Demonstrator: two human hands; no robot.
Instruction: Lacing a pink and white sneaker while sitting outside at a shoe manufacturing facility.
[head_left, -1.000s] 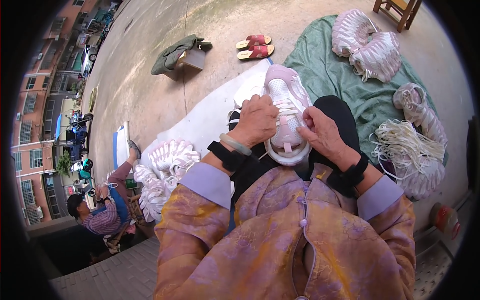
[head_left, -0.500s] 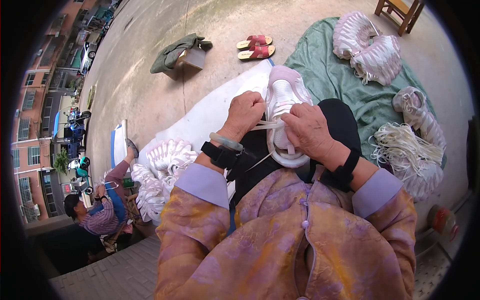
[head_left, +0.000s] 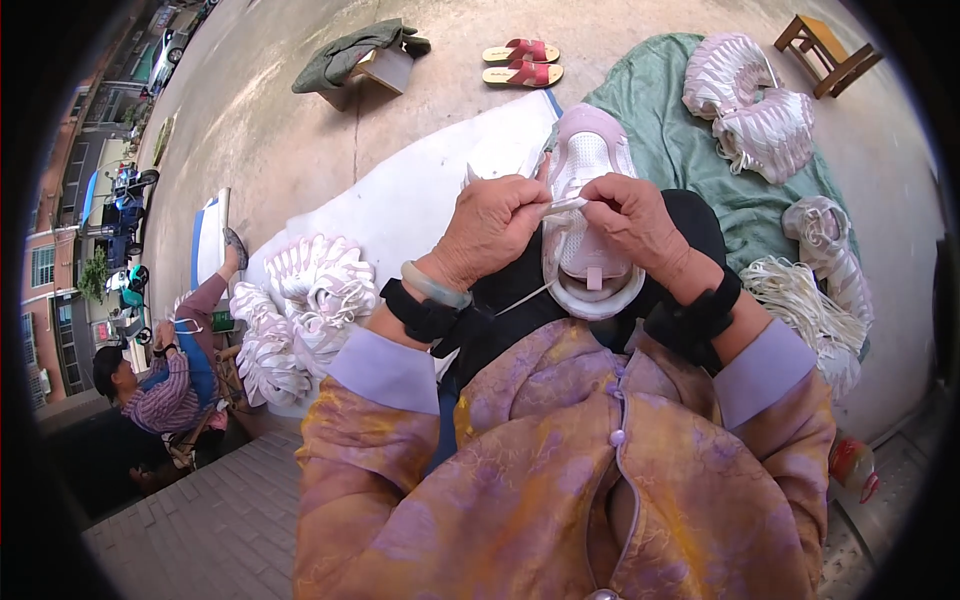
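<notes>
A white and pale pink sneaker (head_left: pixel 590 245) rests on my lap, its toe pointing away from me. Over its lacing area, my left hand (head_left: pixel 497 222) is closed in a pinch on a white shoelace (head_left: pixel 565 205). My right hand (head_left: pixel 637 222) pinches the same lace a short way to the right, just above the tongue. Between the two hands the lace runs short and nearly straight. A loose lace end hangs below my left hand toward my lap. Just beyond the left hand, part of another white shoe (head_left: pixel 503 152) shows on the white sheet.
Piled white sneakers (head_left: pixel 315 300) lie at left on a white sheet (head_left: pixel 400 185). More shoes (head_left: pixel 765 135) and a bundle of white laces (head_left: pixel 800 300) rest on a green cloth (head_left: pixel 640 90). Red slippers (head_left: pixel 525 73), a wooden stool (head_left: pixel 822 50) and a seated person (head_left: pixel 170 400) are around me.
My hands have drawn the lace up and nearer the shoe's middle, and the left hand has turned inward. The view has shifted slightly.
</notes>
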